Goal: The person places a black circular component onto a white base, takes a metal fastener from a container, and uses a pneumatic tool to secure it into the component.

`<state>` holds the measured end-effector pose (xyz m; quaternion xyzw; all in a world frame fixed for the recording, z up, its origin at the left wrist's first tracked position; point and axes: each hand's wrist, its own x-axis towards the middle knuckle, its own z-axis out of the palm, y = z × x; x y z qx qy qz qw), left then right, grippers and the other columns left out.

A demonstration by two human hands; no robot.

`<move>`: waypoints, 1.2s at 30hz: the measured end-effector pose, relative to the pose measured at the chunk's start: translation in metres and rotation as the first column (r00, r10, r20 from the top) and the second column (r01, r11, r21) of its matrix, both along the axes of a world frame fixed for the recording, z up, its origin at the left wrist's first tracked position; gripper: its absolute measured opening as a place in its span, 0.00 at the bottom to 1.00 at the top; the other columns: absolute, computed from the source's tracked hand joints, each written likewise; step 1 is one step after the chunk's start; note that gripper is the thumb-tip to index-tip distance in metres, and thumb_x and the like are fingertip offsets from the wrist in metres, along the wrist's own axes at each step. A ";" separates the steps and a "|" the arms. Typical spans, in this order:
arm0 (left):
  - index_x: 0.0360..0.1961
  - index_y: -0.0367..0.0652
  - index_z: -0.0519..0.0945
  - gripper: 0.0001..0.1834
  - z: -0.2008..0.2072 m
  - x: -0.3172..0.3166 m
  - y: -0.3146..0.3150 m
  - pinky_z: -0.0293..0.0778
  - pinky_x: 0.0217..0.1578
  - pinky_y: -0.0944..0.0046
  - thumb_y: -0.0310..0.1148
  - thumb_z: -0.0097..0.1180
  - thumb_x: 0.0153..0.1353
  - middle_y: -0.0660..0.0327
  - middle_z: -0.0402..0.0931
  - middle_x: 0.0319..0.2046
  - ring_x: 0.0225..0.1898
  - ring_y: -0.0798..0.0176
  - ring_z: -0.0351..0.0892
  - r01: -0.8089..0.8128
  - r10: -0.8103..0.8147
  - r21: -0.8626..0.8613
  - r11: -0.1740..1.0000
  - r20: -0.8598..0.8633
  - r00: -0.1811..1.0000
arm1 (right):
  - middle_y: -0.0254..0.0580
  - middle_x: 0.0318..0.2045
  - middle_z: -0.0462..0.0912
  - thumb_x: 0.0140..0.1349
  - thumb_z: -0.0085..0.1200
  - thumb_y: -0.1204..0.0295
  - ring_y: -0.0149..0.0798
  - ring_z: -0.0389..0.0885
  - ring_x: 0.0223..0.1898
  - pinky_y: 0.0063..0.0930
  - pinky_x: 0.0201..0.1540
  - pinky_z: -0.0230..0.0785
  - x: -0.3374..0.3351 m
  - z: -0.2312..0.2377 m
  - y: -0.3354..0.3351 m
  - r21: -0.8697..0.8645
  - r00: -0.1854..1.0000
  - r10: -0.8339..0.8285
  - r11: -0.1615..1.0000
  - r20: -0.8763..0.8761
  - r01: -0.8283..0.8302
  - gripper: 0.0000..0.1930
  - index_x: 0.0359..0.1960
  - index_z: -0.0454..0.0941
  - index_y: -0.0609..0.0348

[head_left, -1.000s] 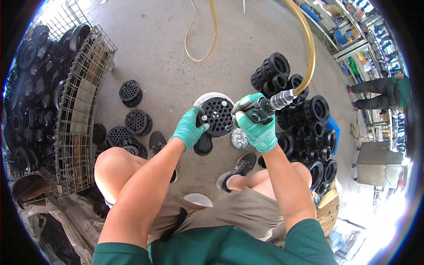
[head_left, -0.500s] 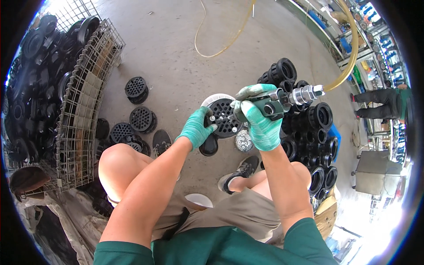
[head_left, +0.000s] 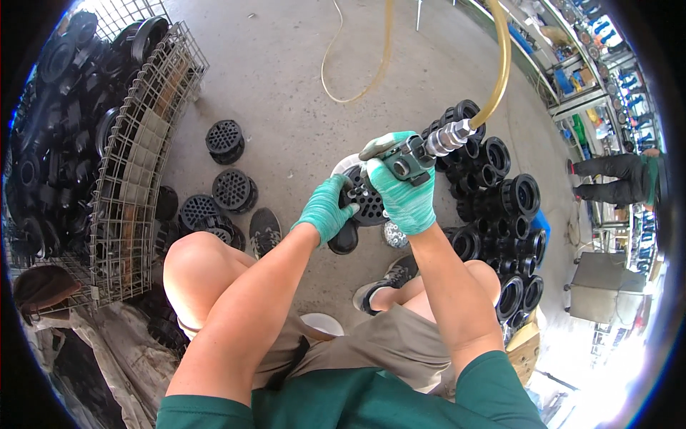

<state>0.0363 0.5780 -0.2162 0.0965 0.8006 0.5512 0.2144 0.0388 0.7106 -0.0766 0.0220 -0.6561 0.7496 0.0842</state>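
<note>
Both my hands wear green-and-white work gloves. My left hand is closed on the left edge of a round black strainer full of holes, with small bolts standing on its face. A black rounded part sticks out below it. Gripped in my right hand is a dark pneumatic wrench with a silver coupling and a yellowish air hose. The wrench's working end points down at the strainer; my glove partly hides it. Beside the strainer sits a container of small nuts or washers.
A wire cage heaped with black parts stands left. More perforated black strainers lie on the floor near my shoe. Stacks of black ringed fittings stand right. Beyond are a person, shelves and a metal box.
My right hand has brought the wrench left, over the strainer, and the hose has swung left with it. My left hand keeps its hold, shifted slightly right.
</note>
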 end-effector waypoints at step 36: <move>0.58 0.38 0.74 0.27 0.010 0.001 0.002 0.75 0.56 0.51 0.21 0.66 0.56 0.45 0.78 0.53 0.55 0.42 0.78 -0.029 0.030 0.048 0.998 -0.015 0.999 | 0.39 0.37 0.85 0.56 0.58 0.85 0.32 0.84 0.39 0.30 0.46 0.79 -0.010 -0.017 0.004 0.173 0.995 0.103 0.980 -0.011 -0.100 0.12 0.41 0.77 0.58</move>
